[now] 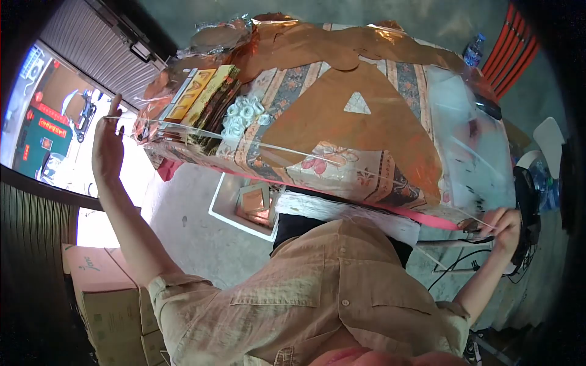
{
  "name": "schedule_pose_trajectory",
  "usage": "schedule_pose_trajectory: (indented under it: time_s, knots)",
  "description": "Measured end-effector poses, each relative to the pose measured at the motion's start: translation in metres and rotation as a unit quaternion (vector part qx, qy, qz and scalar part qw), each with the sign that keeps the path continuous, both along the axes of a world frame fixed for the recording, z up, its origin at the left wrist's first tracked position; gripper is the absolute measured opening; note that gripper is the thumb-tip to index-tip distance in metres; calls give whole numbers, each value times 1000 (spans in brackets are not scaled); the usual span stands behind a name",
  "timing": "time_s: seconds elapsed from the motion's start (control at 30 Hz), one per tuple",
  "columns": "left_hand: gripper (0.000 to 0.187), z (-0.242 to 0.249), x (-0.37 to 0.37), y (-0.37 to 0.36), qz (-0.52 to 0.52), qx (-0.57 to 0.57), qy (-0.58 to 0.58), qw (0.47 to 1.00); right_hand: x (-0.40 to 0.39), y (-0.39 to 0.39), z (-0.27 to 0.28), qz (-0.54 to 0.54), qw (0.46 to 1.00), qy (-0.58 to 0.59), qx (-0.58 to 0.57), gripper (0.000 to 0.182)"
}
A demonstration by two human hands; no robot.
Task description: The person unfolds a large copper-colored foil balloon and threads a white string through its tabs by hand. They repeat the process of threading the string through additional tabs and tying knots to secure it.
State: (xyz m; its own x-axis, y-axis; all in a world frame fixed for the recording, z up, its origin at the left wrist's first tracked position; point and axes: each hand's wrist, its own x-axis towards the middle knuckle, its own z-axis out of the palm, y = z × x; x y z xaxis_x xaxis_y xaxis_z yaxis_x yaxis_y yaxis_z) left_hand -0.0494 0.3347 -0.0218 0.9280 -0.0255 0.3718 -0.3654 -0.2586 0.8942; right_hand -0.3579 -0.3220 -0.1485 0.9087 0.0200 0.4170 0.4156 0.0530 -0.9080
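Note:
A thin white string (268,146) stretches across the front of the table between my two hands. My left hand (110,149), raised at the far left, has the string looped about its fingers, with one finger pointing up. At the right front corner, my right hand (505,227) pinches the other end. Beneath the string lies a large brown paper piece (360,116) with a small triangular cutout. Small white coils (244,117) sit in a pile nearer my left hand, beside stacks of yellow and gold paper (204,100).
Brown scalloped sheets (317,46) cover the table's back edge. A clear plastic sheet (470,140) lies at the right, near a water bottle (473,50). Below the table stands a white foam box (218,210). Cardboard boxes (110,305) are stacked at the lower left.

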Motion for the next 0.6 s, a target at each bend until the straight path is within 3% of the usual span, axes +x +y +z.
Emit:
schedule_pose_trajectory:
  time_s: [0.07, 0.1, 0.13, 0.2, 0.27, 0.3, 0.37, 0.43, 0.53, 0.6]
  knots:
    - [25, -27, 5, 5, -65, -202, 15, 977, -5, 18, -9, 22, 1000, 12, 10, 27]
    - [24, -34, 7, 4, -58, -315, 46, 946, -7, 23, -10, -7, 998, 50, 39, 24]
    - [24, -29, -5, -25, 21, -407, 67, 911, -9, 26, -11, -36, 993, 89, 68, 22]
    - [24, -53, 0, -25, -67, -441, 95, 890, -8, 19, -15, -48, 990, 115, 73, 13]
    - [23, -66, -8, -71, -46, -292, 99, 950, 8, 32, -16, -15, 997, 70, 10, 6]
    - [23, -68, -18, -97, -110, -245, 101, 958, 24, 51, -8, 20, 997, 69, -17, 6]
    - [21, -76, -36, -147, -242, -195, 110, 944, 53, 92, 6, -3, 975, 112, -193, 14]
    - [16, -82, -50, -193, -326, -182, 126, 919, 84, 145, 21, -52, 962, 153, -220, 14]
    - [13, -93, -60, -235, -359, -124, 150, 913, 130, 183, 33, 30, 970, 163, -179, 25]
    - [14, -91, -70, -255, -373, -102, 124, 914, 158, 200, 18, 33, 983, 87, -156, 26]
